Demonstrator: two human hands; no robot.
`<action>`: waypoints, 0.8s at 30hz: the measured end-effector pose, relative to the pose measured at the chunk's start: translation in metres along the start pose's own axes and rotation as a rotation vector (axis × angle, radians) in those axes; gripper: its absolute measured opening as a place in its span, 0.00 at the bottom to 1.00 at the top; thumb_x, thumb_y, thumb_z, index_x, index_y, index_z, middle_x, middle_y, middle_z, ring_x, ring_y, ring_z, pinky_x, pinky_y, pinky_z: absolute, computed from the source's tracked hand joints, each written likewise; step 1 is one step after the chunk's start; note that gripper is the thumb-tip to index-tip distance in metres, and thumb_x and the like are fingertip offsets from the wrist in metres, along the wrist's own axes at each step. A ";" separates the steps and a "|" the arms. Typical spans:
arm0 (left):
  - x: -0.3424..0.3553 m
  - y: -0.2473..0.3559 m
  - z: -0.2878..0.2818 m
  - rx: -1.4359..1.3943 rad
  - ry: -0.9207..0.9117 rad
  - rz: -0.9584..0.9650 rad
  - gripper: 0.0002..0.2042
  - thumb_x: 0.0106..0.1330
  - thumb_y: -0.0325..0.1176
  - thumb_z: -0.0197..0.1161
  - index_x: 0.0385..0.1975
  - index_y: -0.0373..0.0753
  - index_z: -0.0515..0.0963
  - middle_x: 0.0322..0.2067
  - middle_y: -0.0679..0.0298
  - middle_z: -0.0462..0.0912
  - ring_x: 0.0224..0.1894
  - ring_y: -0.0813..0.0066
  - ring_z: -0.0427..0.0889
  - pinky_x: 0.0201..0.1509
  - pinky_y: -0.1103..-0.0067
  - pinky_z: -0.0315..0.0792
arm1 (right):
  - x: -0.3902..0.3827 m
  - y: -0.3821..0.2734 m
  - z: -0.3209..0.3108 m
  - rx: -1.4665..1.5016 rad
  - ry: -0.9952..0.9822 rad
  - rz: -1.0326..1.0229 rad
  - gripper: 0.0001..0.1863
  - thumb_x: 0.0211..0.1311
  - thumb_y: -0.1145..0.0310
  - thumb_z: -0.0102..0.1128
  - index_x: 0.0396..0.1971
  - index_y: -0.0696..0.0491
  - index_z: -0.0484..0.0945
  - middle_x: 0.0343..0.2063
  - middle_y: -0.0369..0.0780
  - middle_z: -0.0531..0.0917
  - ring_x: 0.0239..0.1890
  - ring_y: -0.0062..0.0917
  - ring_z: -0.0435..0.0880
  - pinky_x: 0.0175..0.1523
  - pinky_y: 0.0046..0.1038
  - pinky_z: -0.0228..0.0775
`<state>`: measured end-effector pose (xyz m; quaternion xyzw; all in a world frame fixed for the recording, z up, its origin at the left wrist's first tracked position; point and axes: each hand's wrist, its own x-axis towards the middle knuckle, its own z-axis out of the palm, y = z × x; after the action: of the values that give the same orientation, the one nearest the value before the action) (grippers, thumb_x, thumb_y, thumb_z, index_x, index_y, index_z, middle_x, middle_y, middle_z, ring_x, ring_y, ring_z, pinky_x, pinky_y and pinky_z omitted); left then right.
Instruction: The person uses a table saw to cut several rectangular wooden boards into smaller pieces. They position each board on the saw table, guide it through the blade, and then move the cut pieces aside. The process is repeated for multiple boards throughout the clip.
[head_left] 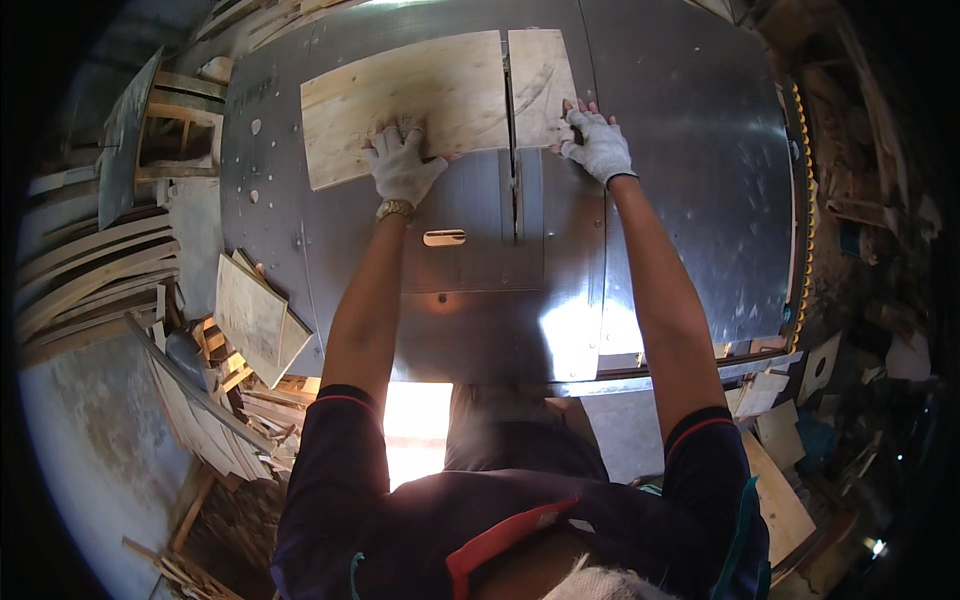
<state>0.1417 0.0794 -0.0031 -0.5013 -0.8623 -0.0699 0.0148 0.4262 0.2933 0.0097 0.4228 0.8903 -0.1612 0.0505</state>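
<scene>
A wide plywood board (400,75) and a narrower plywood piece (540,75) lie side by side on a metal saw table (690,130), separated by a narrow dark gap in line with the table's slot (513,205). My left hand (400,165), in a white glove with bare fingertips and a watch at the wrist, rests with spread fingers on the wide board's near part. My right hand (598,145), gloved the same way, touches the narrow piece at its near right corner, fingers apart and slightly bent. Whether a blade stands in the gap, I cannot tell.
Loose plywood offcuts (250,315) lean at the table's near left corner. Stacked curved wood strips (95,265) and a wooden frame (180,140) are at the left. A yellow ribbed strip (801,220) runs along the right edge, with scattered boards (775,435) beyond.
</scene>
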 end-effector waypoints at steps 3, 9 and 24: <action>0.026 -0.029 0.000 0.092 0.029 -0.003 0.43 0.55 0.67 0.71 0.72 0.57 0.73 0.72 0.51 0.66 0.76 0.49 0.60 0.79 0.46 0.46 | 0.001 0.011 -0.018 -0.069 -0.025 0.062 0.47 0.58 0.37 0.70 0.76 0.35 0.66 0.78 0.39 0.64 0.82 0.35 0.56 0.83 0.51 0.43; 0.052 -0.135 -0.004 0.060 0.018 0.058 0.38 0.62 0.62 0.70 0.71 0.53 0.72 0.70 0.54 0.70 0.78 0.56 0.59 0.76 0.43 0.48 | -0.075 0.107 -0.020 -0.034 0.030 0.144 0.48 0.58 0.42 0.71 0.78 0.39 0.64 0.78 0.41 0.64 0.82 0.39 0.55 0.83 0.49 0.44; 0.134 -0.148 0.023 -2.146 0.087 -1.193 0.22 0.76 0.50 0.51 0.62 0.47 0.77 0.64 0.57 0.81 0.67 0.52 0.76 0.72 0.49 0.67 | -0.379 -0.021 0.040 0.318 0.306 1.042 0.42 0.46 0.55 0.83 0.58 0.60 0.75 0.52 0.54 0.83 0.55 0.50 0.83 0.60 0.45 0.75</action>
<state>-0.0516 0.1257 -0.0290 0.2164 -0.4607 -0.7565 -0.4106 0.6492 -0.0116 0.0626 0.8274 0.5258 -0.1843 -0.0705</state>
